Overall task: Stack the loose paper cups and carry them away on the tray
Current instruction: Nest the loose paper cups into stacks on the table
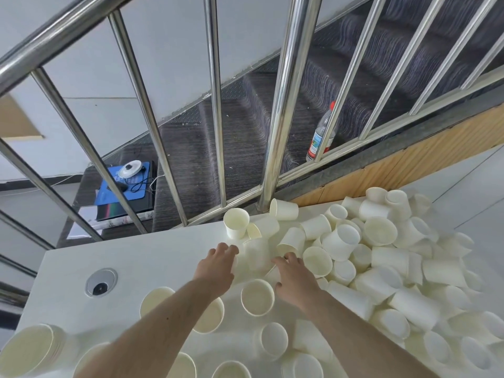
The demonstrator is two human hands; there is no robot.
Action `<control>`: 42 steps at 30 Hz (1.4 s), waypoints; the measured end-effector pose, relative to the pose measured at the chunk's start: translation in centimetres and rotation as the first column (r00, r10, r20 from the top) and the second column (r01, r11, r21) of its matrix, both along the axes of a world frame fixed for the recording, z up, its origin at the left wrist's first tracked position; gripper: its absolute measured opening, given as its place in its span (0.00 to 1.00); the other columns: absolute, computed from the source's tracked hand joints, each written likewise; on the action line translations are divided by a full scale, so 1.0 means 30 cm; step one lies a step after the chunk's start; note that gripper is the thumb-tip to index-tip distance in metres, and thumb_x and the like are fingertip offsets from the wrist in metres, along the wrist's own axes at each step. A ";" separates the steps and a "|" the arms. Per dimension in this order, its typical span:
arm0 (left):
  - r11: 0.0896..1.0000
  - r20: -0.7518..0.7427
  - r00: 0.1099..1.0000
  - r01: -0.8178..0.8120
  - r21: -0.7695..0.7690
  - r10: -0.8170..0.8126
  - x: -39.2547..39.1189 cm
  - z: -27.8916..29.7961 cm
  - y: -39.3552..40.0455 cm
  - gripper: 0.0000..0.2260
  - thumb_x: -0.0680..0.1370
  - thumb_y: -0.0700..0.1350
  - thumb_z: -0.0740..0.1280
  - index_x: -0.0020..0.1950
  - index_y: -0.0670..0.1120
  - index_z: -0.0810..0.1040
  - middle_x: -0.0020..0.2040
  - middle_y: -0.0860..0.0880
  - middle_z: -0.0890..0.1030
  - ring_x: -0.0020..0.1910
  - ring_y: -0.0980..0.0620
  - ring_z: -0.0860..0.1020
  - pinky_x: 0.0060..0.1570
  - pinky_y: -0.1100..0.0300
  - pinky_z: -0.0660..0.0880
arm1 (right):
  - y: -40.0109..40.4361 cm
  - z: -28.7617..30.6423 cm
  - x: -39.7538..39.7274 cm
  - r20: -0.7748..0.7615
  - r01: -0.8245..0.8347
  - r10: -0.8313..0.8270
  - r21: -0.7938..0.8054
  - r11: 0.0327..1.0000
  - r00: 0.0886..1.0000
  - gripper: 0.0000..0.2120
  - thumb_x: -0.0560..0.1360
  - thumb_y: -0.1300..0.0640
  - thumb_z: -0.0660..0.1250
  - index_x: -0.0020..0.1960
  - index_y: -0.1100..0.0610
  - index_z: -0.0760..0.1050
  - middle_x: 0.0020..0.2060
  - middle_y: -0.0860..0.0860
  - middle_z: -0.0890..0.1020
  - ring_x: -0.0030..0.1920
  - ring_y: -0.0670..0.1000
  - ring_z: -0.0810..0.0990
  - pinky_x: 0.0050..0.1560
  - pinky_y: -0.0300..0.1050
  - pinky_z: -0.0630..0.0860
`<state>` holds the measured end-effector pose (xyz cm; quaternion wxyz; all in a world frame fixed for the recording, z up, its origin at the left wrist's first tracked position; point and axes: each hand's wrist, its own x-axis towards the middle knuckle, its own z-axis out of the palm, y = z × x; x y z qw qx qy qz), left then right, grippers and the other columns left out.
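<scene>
Paper cups [381, 257], white and loose, lie heaped across a white table [152, 255], thickest from the centre out toward three and four o'clock, where most lie on their sides. Several stand upright toward six and seven o'clock, and a nested stack of cups [32, 347] lies at the eight o'clock corner. One upright cup [236, 223] stands alone at the table's far edge, near the middle of the view.

Both bare forearms reach in from six o'clock. The left hand [216, 266] curls its fingers around a cup lying on its side [240, 264], mostly hidden behind the hand. The right hand [296, 278] rests palm down at the edge of the heap, fingers bent over cups beneath it; whether it grips one cannot be told. An open upright cup [257, 297] sits between the two wrists.

A round cable grommet [101, 281] is set in the tabletop at nine o'clock. Beyond the table, a steel railing [283, 105] crosses the view, with dark stairs [245, 126] behind it and a plastic bottle [321, 135] toward two o'clock.
</scene>
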<state>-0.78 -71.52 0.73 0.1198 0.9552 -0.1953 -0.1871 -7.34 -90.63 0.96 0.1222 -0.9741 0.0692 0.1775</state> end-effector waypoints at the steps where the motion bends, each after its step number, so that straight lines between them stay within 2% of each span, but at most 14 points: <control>1: 0.999 -0.001 1.000 -0.028 -0.027 0.028 0.001 0.000 0.006 0.23 0.76 0.45 0.65 0.69 0.52 0.62 0.67 0.50 0.66 0.64 0.47 0.68 0.53 0.53 0.73 | -0.005 -0.009 -0.001 -0.004 0.003 -0.003 0.006 1.000 1.000 0.25 0.75 0.58 0.62 0.71 0.52 0.63 0.65 0.53 0.67 0.64 0.56 0.68 0.59 0.49 0.73; 5: 0.936 -0.038 0.965 -0.262 -0.236 0.260 0.010 0.015 0.041 0.22 0.77 0.55 0.65 0.68 0.51 0.64 0.61 0.50 0.71 0.59 0.46 0.74 0.52 0.54 0.71 | -0.023 -0.029 -0.007 0.011 0.040 -0.040 0.044 0.998 0.999 0.24 0.75 0.52 0.66 0.69 0.53 0.65 0.63 0.53 0.71 0.62 0.55 0.72 0.58 0.47 0.73; 7: 0.839 -0.140 0.907 -0.420 -0.347 0.396 0.017 0.027 0.059 0.22 0.77 0.58 0.64 0.67 0.50 0.66 0.60 0.49 0.73 0.57 0.45 0.76 0.53 0.54 0.72 | -0.023 -0.022 -0.004 0.029 0.078 -0.080 0.073 0.994 0.996 0.22 0.73 0.51 0.68 0.65 0.53 0.67 0.60 0.52 0.73 0.60 0.54 0.73 0.56 0.46 0.72; 9: 0.664 -0.346 0.813 -0.583 -0.469 0.469 0.019 0.045 0.071 0.20 0.77 0.59 0.64 0.63 0.48 0.69 0.57 0.48 0.77 0.50 0.46 0.79 0.50 0.53 0.76 | -0.018 0.005 0.001 0.073 0.113 -0.122 0.112 0.987 0.990 0.20 0.71 0.52 0.68 0.60 0.54 0.68 0.57 0.52 0.74 0.57 0.54 0.74 0.53 0.45 0.72; 12: 0.376 -0.647 0.645 -0.764 -0.524 0.408 0.006 0.080 0.080 0.20 0.77 0.55 0.67 0.61 0.44 0.69 0.50 0.46 0.78 0.42 0.48 0.82 0.42 0.55 0.79 | -0.018 0.075 0.013 0.175 0.201 -0.238 0.206 0.958 0.955 0.16 0.69 0.51 0.69 0.53 0.54 0.68 0.52 0.49 0.73 0.50 0.52 0.73 0.46 0.42 0.69; 15: 0.284 -0.765 0.590 -0.803 -0.524 0.258 -0.014 0.089 0.099 0.24 0.72 0.48 0.75 0.62 0.42 0.69 0.50 0.43 0.79 0.43 0.47 0.82 0.44 0.55 0.80 | -0.015 0.152 0.026 0.258 0.305 -0.438 0.428 0.851 0.861 0.17 0.68 0.51 0.72 0.51 0.53 0.69 0.48 0.47 0.73 0.47 0.50 0.74 0.44 0.41 0.68; 18: 0.323 -0.794 0.595 -0.782 -0.534 0.129 -0.036 0.089 0.112 0.36 0.58 0.47 0.81 0.62 0.44 0.70 0.52 0.41 0.77 0.46 0.47 0.81 0.47 0.55 0.80 | 0.019 0.203 0.043 0.091 0.353 -0.639 0.770 0.531 0.764 0.17 0.69 0.55 0.74 0.55 0.54 0.72 0.48 0.46 0.76 0.43 0.47 0.78 0.38 0.38 0.72; 20: 0.381 -0.763 0.641 -0.728 -0.571 0.081 -0.049 0.096 0.107 0.38 0.55 0.48 0.80 0.63 0.48 0.72 0.55 0.41 0.77 0.49 0.47 0.81 0.48 0.55 0.80 | 0.050 0.215 0.045 0.004 0.337 -0.655 0.855 0.394 0.756 0.19 0.70 0.57 0.73 0.58 0.53 0.73 0.51 0.45 0.77 0.44 0.46 0.80 0.39 0.39 0.76; 25: 0.645 -0.494 0.862 -0.442 -0.623 0.112 -0.060 0.117 0.099 0.22 0.65 0.45 0.80 0.53 0.58 0.76 0.48 0.53 0.81 0.43 0.58 0.80 0.43 0.65 0.76 | 0.097 0.193 0.038 -0.042 0.325 -0.626 0.880 0.346 0.778 0.21 0.69 0.54 0.75 0.59 0.49 0.72 0.54 0.44 0.77 0.49 0.48 0.81 0.48 0.44 0.79; 28: 0.791 -0.337 0.938 -0.264 -0.552 0.079 -0.060 0.108 0.108 0.23 0.65 0.49 0.80 0.53 0.63 0.73 0.50 0.59 0.80 0.48 0.61 0.78 0.49 0.64 0.74 | 0.116 0.176 0.024 -0.083 0.328 -0.602 0.892 0.310 0.795 0.22 0.70 0.52 0.76 0.59 0.51 0.70 0.55 0.45 0.76 0.49 0.47 0.80 0.44 0.38 0.75; 31: 0.897 -0.214 0.976 -0.121 -0.426 0.030 -0.067 0.088 0.106 0.28 0.65 0.54 0.77 0.62 0.60 0.71 0.53 0.61 0.77 0.52 0.58 0.76 0.53 0.61 0.73 | 0.128 0.163 0.021 -0.112 0.330 -0.593 0.903 0.275 0.798 0.21 0.70 0.53 0.75 0.59 0.52 0.70 0.55 0.48 0.77 0.47 0.46 0.80 0.41 0.34 0.74; 36: 0.867 -0.255 0.960 -0.221 -0.447 0.113 -0.064 0.062 0.108 0.29 0.64 0.58 0.76 0.61 0.58 0.68 0.52 0.59 0.77 0.51 0.56 0.77 0.53 0.58 0.75 | 0.126 0.169 0.037 -0.099 0.272 -0.663 0.948 0.163 0.742 0.26 0.69 0.55 0.75 0.64 0.49 0.71 0.56 0.48 0.78 0.51 0.46 0.80 0.44 0.34 0.74; 39: 0.847 -0.262 0.960 -0.223 -0.483 0.103 -0.071 0.057 0.103 0.32 0.64 0.58 0.77 0.63 0.58 0.67 0.53 0.60 0.77 0.51 0.58 0.77 0.53 0.59 0.74 | 0.140 0.157 0.037 -0.037 0.241 -0.635 0.941 0.238 0.772 0.30 0.63 0.49 0.74 0.64 0.49 0.74 0.57 0.49 0.80 0.55 0.46 0.79 0.49 0.34 0.75; 42: 0.806 -0.250 0.966 -0.205 -0.556 0.073 -0.082 0.061 0.093 0.34 0.65 0.56 0.76 0.66 0.63 0.64 0.54 0.61 0.77 0.52 0.61 0.77 0.55 0.61 0.74 | 0.156 0.137 0.032 0.048 0.194 -0.588 0.920 0.341 0.807 0.31 0.65 0.51 0.78 0.66 0.53 0.74 0.59 0.46 0.78 0.60 0.43 0.76 0.53 0.31 0.75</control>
